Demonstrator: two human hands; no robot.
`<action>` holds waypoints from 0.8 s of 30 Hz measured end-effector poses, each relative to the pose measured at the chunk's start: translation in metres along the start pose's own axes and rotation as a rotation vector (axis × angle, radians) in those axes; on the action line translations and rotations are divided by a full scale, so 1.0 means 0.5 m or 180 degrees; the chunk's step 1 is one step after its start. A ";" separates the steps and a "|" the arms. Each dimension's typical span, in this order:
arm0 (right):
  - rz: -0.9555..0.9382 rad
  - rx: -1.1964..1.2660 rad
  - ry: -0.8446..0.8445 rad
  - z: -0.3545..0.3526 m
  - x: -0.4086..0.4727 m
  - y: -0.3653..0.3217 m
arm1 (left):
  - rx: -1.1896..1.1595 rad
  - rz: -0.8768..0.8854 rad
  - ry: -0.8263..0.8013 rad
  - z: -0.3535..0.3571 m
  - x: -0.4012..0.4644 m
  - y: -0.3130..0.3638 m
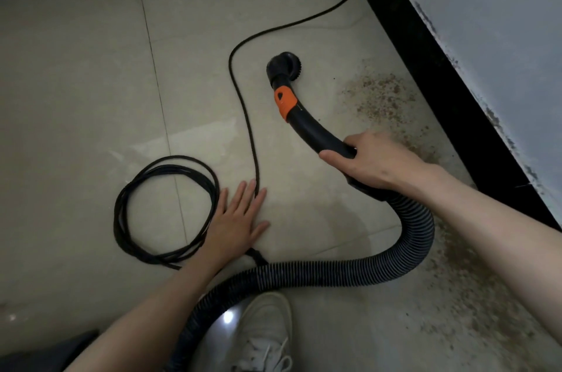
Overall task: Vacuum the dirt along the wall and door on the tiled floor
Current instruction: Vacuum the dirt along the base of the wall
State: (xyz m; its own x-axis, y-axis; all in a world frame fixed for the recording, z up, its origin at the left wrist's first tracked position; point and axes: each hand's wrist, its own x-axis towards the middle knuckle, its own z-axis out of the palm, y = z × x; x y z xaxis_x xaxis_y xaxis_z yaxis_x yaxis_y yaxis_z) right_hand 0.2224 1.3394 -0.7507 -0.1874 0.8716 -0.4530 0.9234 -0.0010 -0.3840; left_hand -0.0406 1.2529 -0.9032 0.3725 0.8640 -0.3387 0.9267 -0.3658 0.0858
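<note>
The right hand (pixel 369 160) curled its fingers around the smooth, curved black wand (pixel 316 131), which ran up and to the left, away from the person. Past one orange collar (pixel 285 101) sat one round bristled brush head (pixel 281 66), near the gritty brown dirt (pixel 380 92) strewn beside the black skirting (pixel 441 77). One ribbed hose (pixel 334 271) looped behind. The left hand (pixel 238 219) lay flat, fingers spread, on the glossy beige tiled floor (pixel 76 83), touching the thin black cord (pixel 246 116) beside its one coil (pixel 164 210).

Brown dirt (pixel 380 95) beside black baseboard (pixel 431 67)
</note>
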 end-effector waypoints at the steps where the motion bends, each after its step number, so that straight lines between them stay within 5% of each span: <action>1: -0.0004 -0.0045 -0.0044 -0.001 -0.002 -0.002 | 0.0025 -0.0041 -0.0042 -0.010 0.001 -0.007; 12: 0.0015 -0.0109 -0.0009 -0.007 -0.015 0.009 | 0.0058 -0.1344 -0.0026 -0.051 0.074 -0.235; 18: 0.0036 -0.0193 0.0026 0.019 -0.024 0.020 | -0.0184 -0.0617 0.0188 -0.027 0.095 -0.134; 24: 0.0056 0.0272 -0.0145 0.032 -0.040 0.033 | -0.0458 -0.1031 -0.0082 -0.033 0.137 -0.160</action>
State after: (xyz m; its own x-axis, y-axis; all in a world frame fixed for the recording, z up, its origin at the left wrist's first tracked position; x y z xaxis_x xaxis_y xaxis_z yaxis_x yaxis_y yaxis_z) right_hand 0.2361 1.3143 -0.7608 -0.1882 0.8478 -0.4958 0.8950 -0.0597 -0.4420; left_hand -0.0882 1.3469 -0.9177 0.0583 0.9176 -0.3933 0.9947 -0.0201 0.1006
